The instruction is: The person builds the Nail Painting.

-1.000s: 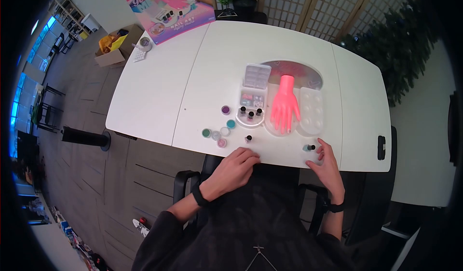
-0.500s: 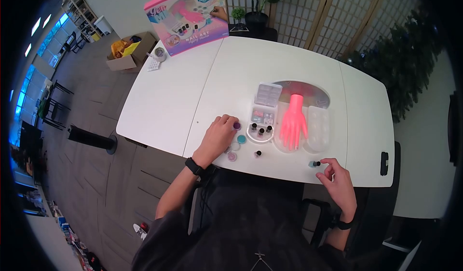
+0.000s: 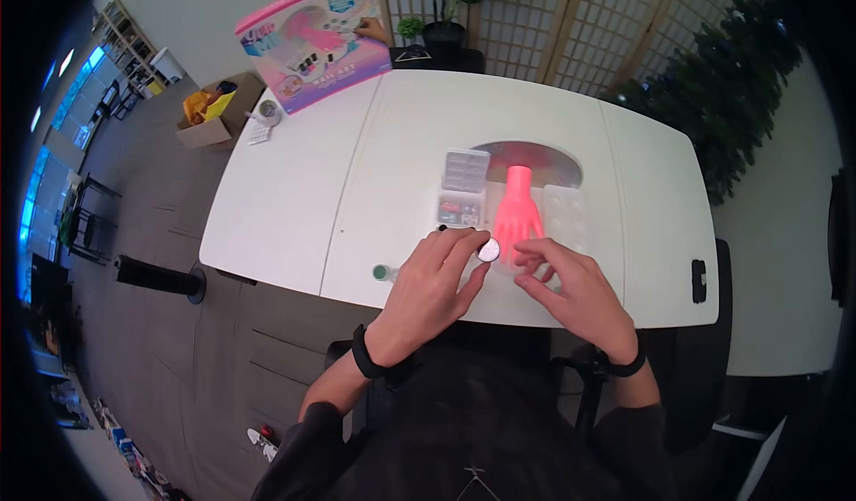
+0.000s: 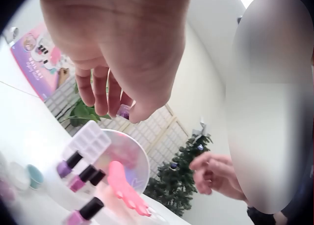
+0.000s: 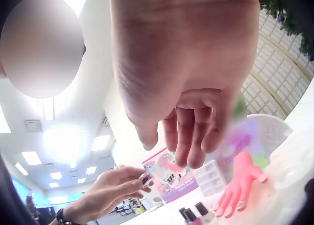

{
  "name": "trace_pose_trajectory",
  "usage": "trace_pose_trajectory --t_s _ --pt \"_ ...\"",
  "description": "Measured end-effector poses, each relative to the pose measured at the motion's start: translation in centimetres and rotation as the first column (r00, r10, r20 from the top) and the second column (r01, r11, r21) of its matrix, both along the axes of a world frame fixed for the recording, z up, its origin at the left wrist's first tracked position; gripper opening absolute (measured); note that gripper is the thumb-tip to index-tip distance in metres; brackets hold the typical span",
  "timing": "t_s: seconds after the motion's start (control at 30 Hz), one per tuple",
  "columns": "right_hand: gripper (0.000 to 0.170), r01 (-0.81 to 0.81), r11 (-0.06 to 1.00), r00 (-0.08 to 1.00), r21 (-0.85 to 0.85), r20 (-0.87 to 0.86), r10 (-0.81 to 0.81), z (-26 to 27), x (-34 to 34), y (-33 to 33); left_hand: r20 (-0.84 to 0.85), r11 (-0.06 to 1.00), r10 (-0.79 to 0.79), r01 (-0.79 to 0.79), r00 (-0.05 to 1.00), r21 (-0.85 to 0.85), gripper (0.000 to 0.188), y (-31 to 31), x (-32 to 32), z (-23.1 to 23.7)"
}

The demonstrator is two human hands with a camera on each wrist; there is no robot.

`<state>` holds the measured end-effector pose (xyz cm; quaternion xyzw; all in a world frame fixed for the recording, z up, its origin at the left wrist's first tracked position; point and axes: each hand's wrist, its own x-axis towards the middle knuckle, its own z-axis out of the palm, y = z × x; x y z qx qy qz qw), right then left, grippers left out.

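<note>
Between thumb and fingers, my left hand (image 3: 428, 283) pinches a small round glitter pot (image 3: 488, 250). Purple shows through its clear side in the left wrist view. My right hand (image 3: 580, 291) hovers just right of the pot with loosely bent fingers, holding nothing. Beyond both hands stands a pink model hand (image 3: 517, 202), its fingertips partly covered by mine. Left of it is a clear compartment box (image 3: 462, 207) with its lid raised. Several nail polish bottles with black caps (image 4: 92, 207) stand beside the model hand, mostly hidden by my left hand in the head view.
A green pot (image 3: 382, 272) lies by my left wrist; a teal pot (image 4: 34, 176) is nearby. Behind the model hand rises a rounded mirror (image 3: 557, 164), with a clear moulded tray (image 3: 563, 211) to its right. The nail art box (image 3: 316, 46) stands at the back left.
My left hand has picked up the purple pot and brought it rightward to the front of the model hand. My right hand has left the teal polish bottle and moved left towards the pot.
</note>
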<state>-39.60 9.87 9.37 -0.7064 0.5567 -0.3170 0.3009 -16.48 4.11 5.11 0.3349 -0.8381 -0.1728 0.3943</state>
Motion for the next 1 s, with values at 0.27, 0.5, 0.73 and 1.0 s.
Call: trace_pose_trajectory --t_s 0.27,0.5,0.73,1.0 --pt "0.039 0.081 0.989 0.996 0.123 0.017 -0.083 -0.2 -0.1 -0.3 0.075 0.986 -0.059 0.070 0.995 -0.149 0.053 0.6 -3.3 -1.4" --pt "0.033 0.064 0.975 0.996 0.213 -0.073 -0.049 -0.4 -2.9 -1.5 0.081 0.987 -0.114 0.122 0.990 -0.104 0.057 1.0 -4.5 -1.0" --pt "0.028 0.147 0.989 0.884 -0.023 -0.446 -0.141 -5.1 -10.1 -7.4 0.032 0.989 0.085 -0.088 0.996 0.122 0.043 -0.2 1.7 -1.7" --pt "0.026 0.109 0.990 0.883 -0.094 -0.448 -0.139 -8.5 -10.2 -9.8 0.141 0.920 0.289 -0.315 0.947 0.231 0.028 -0.8 6.9 -5.0"
